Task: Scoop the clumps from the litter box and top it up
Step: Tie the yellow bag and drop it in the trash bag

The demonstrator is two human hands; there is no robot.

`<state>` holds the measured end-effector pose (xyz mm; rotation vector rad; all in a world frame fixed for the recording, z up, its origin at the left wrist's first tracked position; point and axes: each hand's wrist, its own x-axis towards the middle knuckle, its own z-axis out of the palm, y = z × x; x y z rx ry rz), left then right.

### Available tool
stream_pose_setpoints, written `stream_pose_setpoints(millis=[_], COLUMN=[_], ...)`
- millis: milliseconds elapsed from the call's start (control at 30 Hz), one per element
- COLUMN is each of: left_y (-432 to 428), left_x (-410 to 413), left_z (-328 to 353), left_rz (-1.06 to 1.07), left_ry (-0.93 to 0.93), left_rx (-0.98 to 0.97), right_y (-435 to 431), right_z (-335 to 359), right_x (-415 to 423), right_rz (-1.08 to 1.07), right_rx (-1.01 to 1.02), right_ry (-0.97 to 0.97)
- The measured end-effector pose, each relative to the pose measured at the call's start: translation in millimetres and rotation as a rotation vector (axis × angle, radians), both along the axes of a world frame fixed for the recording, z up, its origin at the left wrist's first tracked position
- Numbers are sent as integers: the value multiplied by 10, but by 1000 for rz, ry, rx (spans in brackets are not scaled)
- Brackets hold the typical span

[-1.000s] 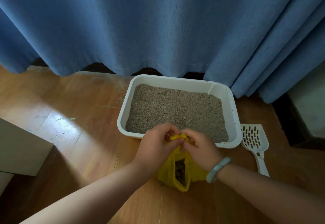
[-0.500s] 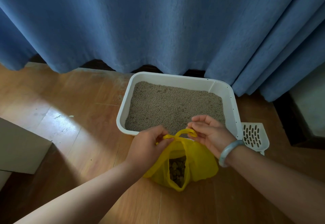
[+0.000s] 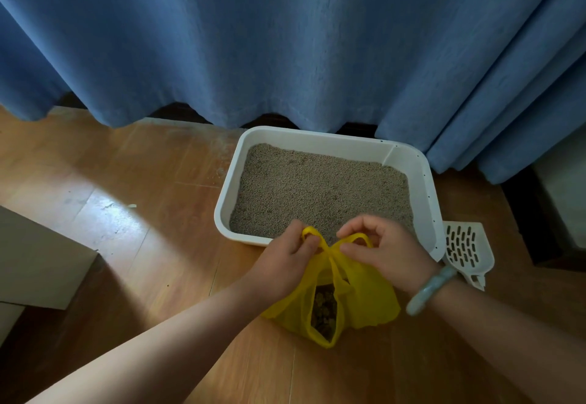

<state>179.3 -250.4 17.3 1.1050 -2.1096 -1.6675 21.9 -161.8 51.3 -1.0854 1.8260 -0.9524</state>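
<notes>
At lower centre, the left hand and right hand each pinch a handle loop of a yellow bag that holds dark clumps and stands on the wooden floor. Just above it sits a white litter box of grey litter. A slotted scoop lies at the box's right.

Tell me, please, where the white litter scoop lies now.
In the head view, the white litter scoop lies on the wooden floor, beside the near right corner of the litter box.
</notes>
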Motion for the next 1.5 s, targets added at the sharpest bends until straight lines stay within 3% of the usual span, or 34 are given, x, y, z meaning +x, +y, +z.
stream_pose_setpoints(millis=[133, 267, 367, 500, 600, 700, 800, 900, 1000, 1100, 1167, 1300, 1500], left_y=[-12, -10, 11, 0, -15, -52, -79, -123, -154, -160, -156, -144, -172], left_x=[-77, -128, -157, -131, -64, -25, -61, -130, -134, -112, -107, -82, 12], left_z=[54, 100, 161, 183, 224, 246, 254, 265, 308, 358, 355, 281, 264], left_rz=[26, 119, 126, 12, -157, -225, -142, 41, 108, 151, 132, 52, -103], left_ry=[-59, -43, -85, -137, -158, -168, -170, -160, -78, 50, 79, 81, 135], left_rx=[113, 223, 208, -171, -521, -646, -423, 58, 389, 630, 665, 521, 288], right_y=[21, 61, 181, 242, 195, 128, 80, 68, 86, 122, 138, 90, -34], right_z=[4, 34, -8, -68, -48, 27, 84, 114, 125, 103, 45, -64, -215], right_x=[74, 224, 423, 595, 571, 460, 360, 360, 369, 404, 438, 364, 138], right_rz=[3, -71, -176, -367, -395, -417, -419, -423, -445, -385, -301, -169, 7], right_rx=[-185, -343, -298, -67, 12, -1, -4, -9, -47, -92, -121, -169, -226], right_ry=[335, 368, 166, -340, -460, -530, -549, -602, -638, -544, -385, 26, 419])
